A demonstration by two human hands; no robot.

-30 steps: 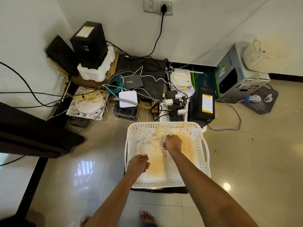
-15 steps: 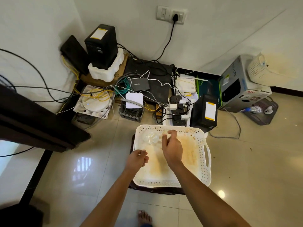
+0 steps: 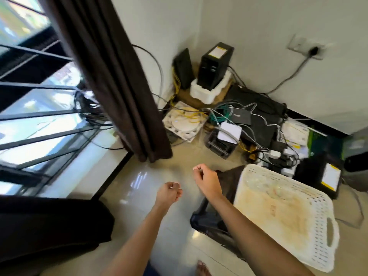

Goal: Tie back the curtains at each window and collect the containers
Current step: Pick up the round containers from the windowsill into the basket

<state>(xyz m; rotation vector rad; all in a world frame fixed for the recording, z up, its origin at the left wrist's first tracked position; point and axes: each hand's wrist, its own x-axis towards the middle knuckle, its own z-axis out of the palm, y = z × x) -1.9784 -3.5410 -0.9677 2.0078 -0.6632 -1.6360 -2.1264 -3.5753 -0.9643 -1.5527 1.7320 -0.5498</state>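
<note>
My left grip point(image 3: 169, 193) clenched, seemingly empty; right grip point(image 3: 207, 181) curled, cannot tell if holding. Risks: curtain point(image 3: 111, 76) snagging cables point(image 3: 89, 110); my elbow tipping basket point(image 3: 316, 253).

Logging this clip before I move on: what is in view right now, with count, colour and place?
curtain: one, dark brown, hanging at the window, left
window bars: several, black, far left
basket: one, white, stained inside, lower right
tall box: one, black, standing in white foam, corner
labelled box: one, black with yellow label, beyond the basket
round device: one, white, floor beside the curtain
cables: many, mixed colours, among the devices
wall socket: one, pale, upper right
left hand, right hand: two, bare, fingers curled, above the floor, centre
</note>
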